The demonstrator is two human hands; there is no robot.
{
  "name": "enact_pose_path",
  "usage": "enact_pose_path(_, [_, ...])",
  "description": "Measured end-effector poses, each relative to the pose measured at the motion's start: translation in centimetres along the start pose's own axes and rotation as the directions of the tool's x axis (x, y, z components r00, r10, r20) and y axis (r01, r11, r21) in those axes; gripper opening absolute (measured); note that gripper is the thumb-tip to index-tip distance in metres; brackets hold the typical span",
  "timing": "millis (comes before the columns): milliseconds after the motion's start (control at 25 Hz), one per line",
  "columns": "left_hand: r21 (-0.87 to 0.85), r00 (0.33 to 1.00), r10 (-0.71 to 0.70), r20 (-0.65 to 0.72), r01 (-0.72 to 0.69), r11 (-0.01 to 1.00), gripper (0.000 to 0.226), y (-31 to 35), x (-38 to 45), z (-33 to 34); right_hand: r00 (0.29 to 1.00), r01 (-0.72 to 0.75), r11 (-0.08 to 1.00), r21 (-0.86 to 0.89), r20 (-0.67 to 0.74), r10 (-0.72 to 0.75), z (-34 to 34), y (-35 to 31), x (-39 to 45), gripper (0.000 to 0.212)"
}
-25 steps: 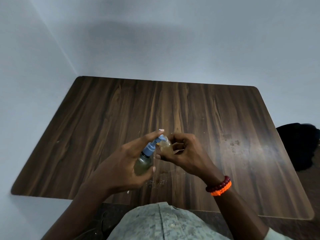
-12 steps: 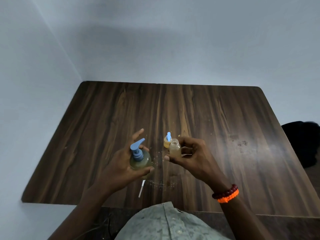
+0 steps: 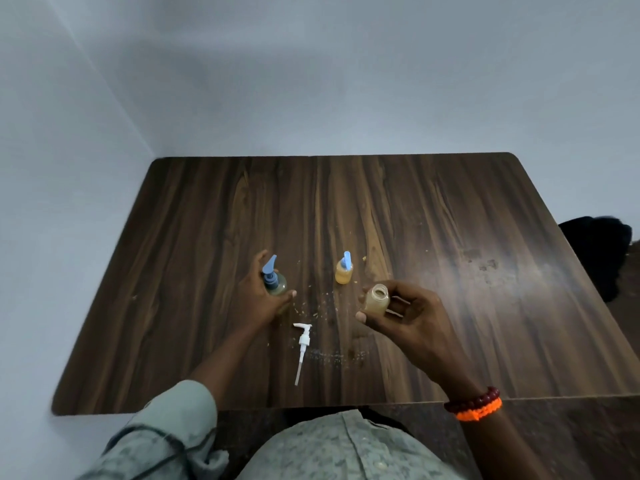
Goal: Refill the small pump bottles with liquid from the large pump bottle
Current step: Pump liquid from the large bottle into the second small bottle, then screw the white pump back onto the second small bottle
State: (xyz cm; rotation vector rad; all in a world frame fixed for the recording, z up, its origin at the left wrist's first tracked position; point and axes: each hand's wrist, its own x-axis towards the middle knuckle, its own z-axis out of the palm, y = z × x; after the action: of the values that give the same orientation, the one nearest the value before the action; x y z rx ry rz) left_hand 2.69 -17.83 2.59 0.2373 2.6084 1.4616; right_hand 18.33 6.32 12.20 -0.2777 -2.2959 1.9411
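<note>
Left hand [image 3: 263,299]: wraps the large pump bottle [image 3: 275,284] standing on the tabletop [image 3: 450,271], steadying it
Right hand [image 3: 408,317]: grips the open small bottle [image 3: 377,299], mouth up, seemingly filled
White pump [image 3: 302,348]: at 6 o'clock, awaiting refitting
Capped small bottle [image 3: 344,270]: at 12 o'clock, aside

A dark wood-grain table [image 3: 450,271] fills the middle of the frame, flecked with small crumbs [image 3: 313,311] near its centre. A black bundle [image 3: 601,251] sits at the right edge.
</note>
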Motion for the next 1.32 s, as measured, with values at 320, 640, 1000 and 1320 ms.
enact_pose_path(320, [0.021, 0.998, -0.064, 0.006, 0.064, 0.998, 0.101, -1.9, 1.8, 1.2, 0.999, 0.020, 1.000, -0.006, -0.025, -0.020, -1.1, 0.3, -0.1, 0.035])
enact_pose_path(640, [0.203, 0.909, -0.403, 0.107, 0.377, 0.904, 0.088, -3.1, -0.5, 1.1, 0.999, 0.041, 0.999, 0.031, 0.002, -0.041, -2.2, 0.7, 0.8, 0.036])
enact_pose_path(1000, [0.506, 0.884, -0.257, 0.391, 0.027, 0.862, 0.027, -0.6, -3.3, 4.6, 1.000, 0.001, 1.000, 0.014, 0.001, -0.001, -2.1, 1.1, 0.8, 0.038])
enact_pose_path(1320, [0.622, 0.935, -0.151, 0.319, -0.087, 0.778, 0.021, -1.1, -3.0, 7.6, 1.000, -0.008, 1.000, -0.010, -0.022, 0.008, -1.1, 1.1, 0.0, 0.036])
